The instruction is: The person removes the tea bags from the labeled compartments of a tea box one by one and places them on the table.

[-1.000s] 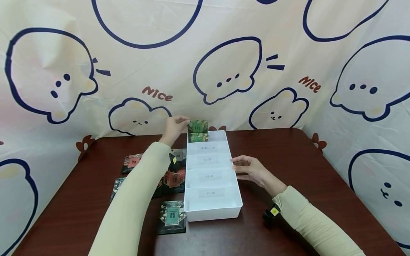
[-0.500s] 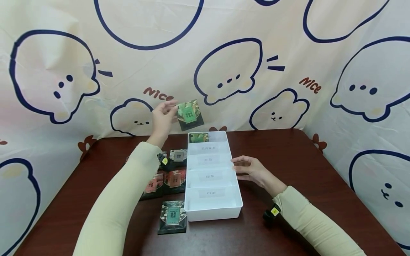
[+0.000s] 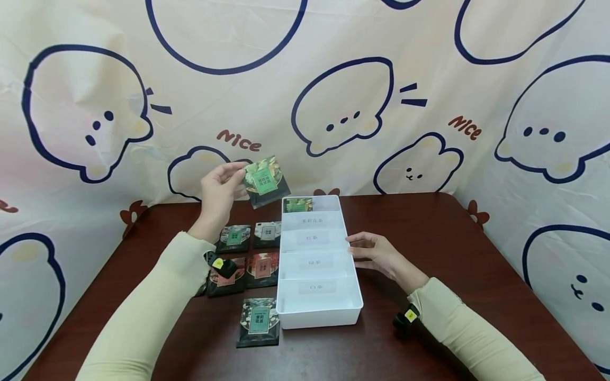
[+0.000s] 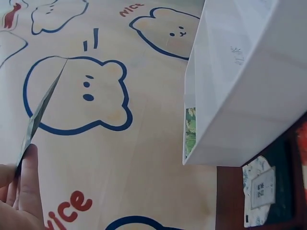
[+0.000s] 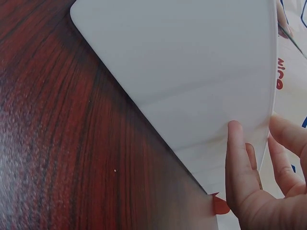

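My left hand (image 3: pixel 220 193) pinches a green-labelled tea sachet (image 3: pixel 265 181) by its left edge, raised beyond the far left corner of a long white divided box (image 3: pixel 319 319). The left wrist view shows this sachet (image 4: pixel 42 110) nearly edge-on between thumb and fingers. Another green sachet (image 3: pixel 297 205) sits in the box's far compartment, on its left side. My right hand (image 3: pixel 378 255) rests with extended fingers against the box's right side. In the right wrist view, those fingertips (image 5: pixel 235 127) lie at the white wall. Printed labels mark the dividers.
Left of the box, tea sachets with green (image 3: pixel 234 238), grey (image 3: pixel 267 233) and red (image 3: pixel 262 269) labels lie on the dark wooden table (image 3: pixel 429 227). A teal-labelled sachet (image 3: pixel 259 321) lies nearest the front. A cartoon-printed cloth (image 3: pixel 267 106) hangs behind the table.
My left hand has lifted the green sachet up out of the far compartment and carried it left. The other green sachet stays in the box. My right hand keeps its place.
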### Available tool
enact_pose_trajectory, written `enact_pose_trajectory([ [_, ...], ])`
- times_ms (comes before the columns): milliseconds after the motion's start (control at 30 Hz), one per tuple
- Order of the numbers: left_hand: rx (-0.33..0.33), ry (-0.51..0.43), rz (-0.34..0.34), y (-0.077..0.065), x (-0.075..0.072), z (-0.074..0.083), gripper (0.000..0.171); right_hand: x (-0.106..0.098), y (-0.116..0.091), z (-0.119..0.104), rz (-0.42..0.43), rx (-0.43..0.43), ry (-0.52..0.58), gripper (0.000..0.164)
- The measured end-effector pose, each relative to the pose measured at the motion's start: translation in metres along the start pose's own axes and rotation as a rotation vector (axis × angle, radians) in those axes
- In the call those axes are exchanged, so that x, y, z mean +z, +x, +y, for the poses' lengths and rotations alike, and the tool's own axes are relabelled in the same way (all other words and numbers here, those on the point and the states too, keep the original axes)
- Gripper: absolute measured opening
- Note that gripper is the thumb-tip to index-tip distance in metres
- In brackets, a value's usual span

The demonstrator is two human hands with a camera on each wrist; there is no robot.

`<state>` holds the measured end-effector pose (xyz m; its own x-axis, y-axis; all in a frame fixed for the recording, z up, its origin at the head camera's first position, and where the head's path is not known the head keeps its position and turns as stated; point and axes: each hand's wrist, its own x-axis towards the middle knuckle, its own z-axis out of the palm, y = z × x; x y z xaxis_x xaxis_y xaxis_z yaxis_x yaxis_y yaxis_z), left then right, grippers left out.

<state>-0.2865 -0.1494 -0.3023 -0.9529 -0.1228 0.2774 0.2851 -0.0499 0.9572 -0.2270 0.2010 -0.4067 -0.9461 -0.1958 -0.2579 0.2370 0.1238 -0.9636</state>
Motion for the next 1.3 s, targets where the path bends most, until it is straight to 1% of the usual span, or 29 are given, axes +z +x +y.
enact_pose_trajectory([
  [200,-0.018,0.022,-0.014,-0.023,-0.019,0.005,0.033,0.000,0.001,0.000,-0.010,-0.006,0.004,0.041],
  [333,-0.022,0.059,-0.013,-0.038,-0.034,0.006,0.030,0.001,0.001,0.000,-0.010,-0.004,0.000,0.041],
  [500,-0.011,0.126,-0.006,-0.054,-0.052,0.008,0.027,0.002,0.001,-0.001,-0.015,-0.007,-0.004,0.041],
  [633,-0.013,0.127,-0.001,-0.065,-0.067,0.010,0.028,0.002,0.000,-0.002,-0.012,-0.007,-0.006,0.041],
  [733,-0.044,0.116,-0.001,-0.074,-0.079,0.008,0.029,0.002,0.001,-0.001,-0.004,-0.004,-0.005,0.040],
  [867,-0.096,0.138,-0.015,-0.089,-0.092,0.001,0.025,0.001,0.001,0.000,-0.005,-0.001,-0.011,0.041],
  [967,-0.130,0.191,-0.033,-0.098,-0.100,-0.006,0.024,0.000,0.001,0.000,-0.005,0.002,-0.015,0.042],
  [1100,-0.185,0.268,-0.065,-0.108,-0.109,-0.016,0.033,0.000,0.001,0.000,-0.009,0.001,-0.004,0.041],
  [1300,-0.281,0.366,-0.118,-0.120,-0.123,-0.031,0.038,0.000,0.001,0.000,-0.009,-0.007,-0.007,0.042],
])
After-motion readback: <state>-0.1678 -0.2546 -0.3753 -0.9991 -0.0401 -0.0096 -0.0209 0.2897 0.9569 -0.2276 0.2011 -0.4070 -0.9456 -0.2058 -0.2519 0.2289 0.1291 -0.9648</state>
